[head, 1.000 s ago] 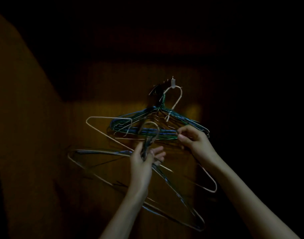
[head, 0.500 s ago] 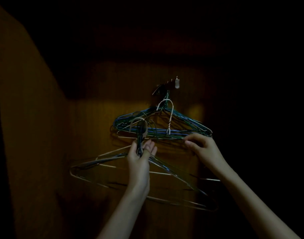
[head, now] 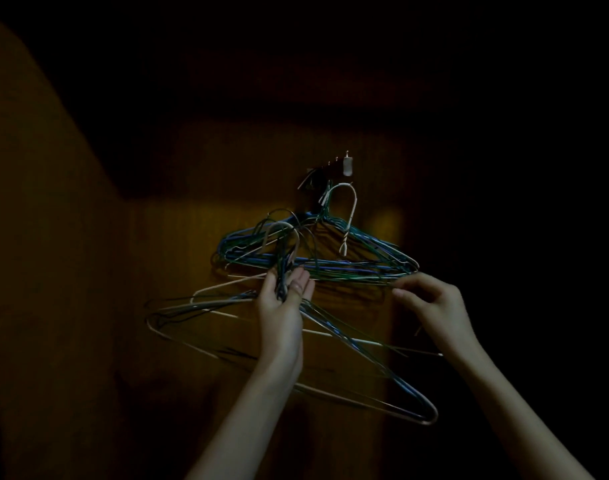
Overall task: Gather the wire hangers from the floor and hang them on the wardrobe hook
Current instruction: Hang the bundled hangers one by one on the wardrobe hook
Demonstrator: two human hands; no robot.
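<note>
Head view, dim: left hand [head: 283,303] grips the gathered necks of a loose bundle of wire hangers [head: 344,344], fingers curled round them, bodies fanning below and to both sides of the fingers — bundle now tilted, right end lower than half a second ago. Right hand [head: 431,303] pinches the bottom wire of the hung hangers [head: 317,261]; above the fingertips a white hanger [head: 352,216] has risen toward the wardrobe hook [head: 347,167].

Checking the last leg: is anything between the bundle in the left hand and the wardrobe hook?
Yes. The hangers already hung fill the space below the wardrobe hook, right above the held bundle gripped by the left hand. Its hook ends overlap those wires. The right hand pinches the hung set's lower edge.
</note>
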